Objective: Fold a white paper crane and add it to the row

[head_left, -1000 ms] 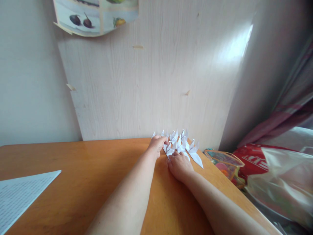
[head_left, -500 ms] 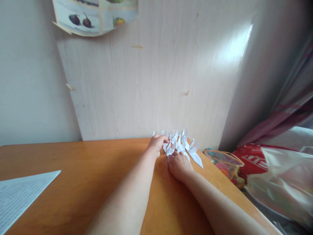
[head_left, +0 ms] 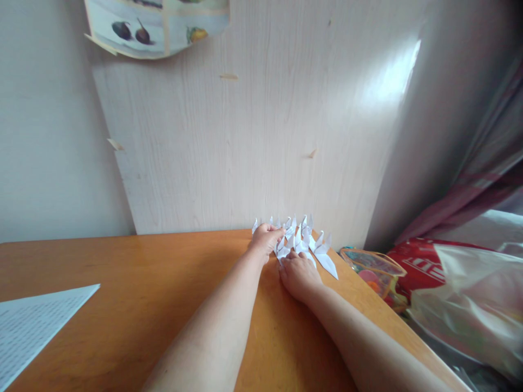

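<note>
Several white folded paper cranes stand close together near the table's far right corner. My left hand (head_left: 265, 241) reaches in from the left, its thumb and fingers pinched at the upper part of the front-left paper crane (head_left: 283, 250). Just right of it, my right hand (head_left: 301, 276) rests low on the table with bent fingers closed at the lower edge of the same crane; the fingertips are partly hidden. Another paper crane (head_left: 303, 242) sits right behind the right hand. The rightmost paper crane (head_left: 324, 258) points a wing toward me, untouched.
The orange-brown wooden table (head_left: 163, 305) meets a pale wood-grain board (head_left: 229, 163) at the back. Printed paper (head_left: 36, 321) lies at the left. Beyond the right edge are an orange-trimmed clear bag (head_left: 371, 272), a red bag (head_left: 417, 267) and a whitish plastic bag (head_left: 469, 305).
My left hand has moved slightly right, and its thumb and fingers have come together at the front-left crane. The right hand stays in place. The view has shifted slightly.
</note>
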`<state>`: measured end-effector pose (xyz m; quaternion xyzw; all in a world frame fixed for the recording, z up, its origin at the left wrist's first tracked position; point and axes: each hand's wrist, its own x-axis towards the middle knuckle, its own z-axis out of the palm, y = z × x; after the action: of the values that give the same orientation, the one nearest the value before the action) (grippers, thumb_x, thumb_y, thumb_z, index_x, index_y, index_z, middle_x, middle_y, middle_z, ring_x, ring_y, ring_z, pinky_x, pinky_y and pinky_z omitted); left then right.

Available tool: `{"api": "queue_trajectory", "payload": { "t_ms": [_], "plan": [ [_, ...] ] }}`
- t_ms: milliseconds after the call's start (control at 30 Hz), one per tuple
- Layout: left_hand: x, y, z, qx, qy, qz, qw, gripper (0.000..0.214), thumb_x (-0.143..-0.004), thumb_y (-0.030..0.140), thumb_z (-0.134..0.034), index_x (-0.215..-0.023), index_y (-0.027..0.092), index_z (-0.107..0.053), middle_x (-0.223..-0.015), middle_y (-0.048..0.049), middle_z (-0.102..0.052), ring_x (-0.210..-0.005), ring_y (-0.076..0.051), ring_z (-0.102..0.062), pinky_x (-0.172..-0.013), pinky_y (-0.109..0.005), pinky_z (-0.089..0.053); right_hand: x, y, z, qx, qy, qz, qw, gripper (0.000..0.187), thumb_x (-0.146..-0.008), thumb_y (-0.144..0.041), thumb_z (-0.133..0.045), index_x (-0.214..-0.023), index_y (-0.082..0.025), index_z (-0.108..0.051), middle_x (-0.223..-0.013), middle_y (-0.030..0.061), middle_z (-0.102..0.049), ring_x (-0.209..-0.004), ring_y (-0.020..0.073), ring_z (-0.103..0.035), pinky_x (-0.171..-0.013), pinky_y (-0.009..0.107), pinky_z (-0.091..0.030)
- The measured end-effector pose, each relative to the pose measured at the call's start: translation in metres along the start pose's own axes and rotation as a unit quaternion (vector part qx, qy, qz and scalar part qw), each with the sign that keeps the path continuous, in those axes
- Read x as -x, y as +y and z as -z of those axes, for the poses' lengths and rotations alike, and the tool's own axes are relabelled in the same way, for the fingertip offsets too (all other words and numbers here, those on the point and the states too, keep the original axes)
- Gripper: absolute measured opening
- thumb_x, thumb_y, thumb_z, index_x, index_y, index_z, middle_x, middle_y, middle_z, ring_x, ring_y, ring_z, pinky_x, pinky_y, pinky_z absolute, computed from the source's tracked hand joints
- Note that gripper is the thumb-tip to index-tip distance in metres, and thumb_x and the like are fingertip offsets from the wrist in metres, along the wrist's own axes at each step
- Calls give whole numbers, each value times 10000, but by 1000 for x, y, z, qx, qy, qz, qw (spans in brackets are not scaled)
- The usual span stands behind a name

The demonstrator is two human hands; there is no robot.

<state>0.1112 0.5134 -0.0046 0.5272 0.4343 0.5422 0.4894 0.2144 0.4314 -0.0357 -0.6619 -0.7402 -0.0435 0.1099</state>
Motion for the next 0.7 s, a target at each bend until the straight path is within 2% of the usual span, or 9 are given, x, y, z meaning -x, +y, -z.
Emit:
{"api": "queue_trajectory", "payload": {
  "t_ms": [267, 700],
  "plan": [
    [-3, -8, 4, -3, -8, 13, 1000, 205, -668, 206, -787, -672, 176, -584, -599, 11, -594, -581, -126, -529, -599, -253, -388, 0, 0, 0, -3, -10, -9, 1000, 388, -999, -364, -401, -1097, -189, -733, -1155, 135, -665, -1074, 304, -540, -843, 394, -391],
    [-7, -7, 6, 9, -8, 27, 1000, 111, -687, 151, -663, -639, 172, -565, -576, 9, -576, -547, -107, -480, -562, -245, -358, 1, -1, 2, -6, -9, -12, 1000, 365, -992, -345, -420, -1100, -190, -732, -1171, 127, -667, -1074, 301, -546, -838, 390, -393]
  ]
}}
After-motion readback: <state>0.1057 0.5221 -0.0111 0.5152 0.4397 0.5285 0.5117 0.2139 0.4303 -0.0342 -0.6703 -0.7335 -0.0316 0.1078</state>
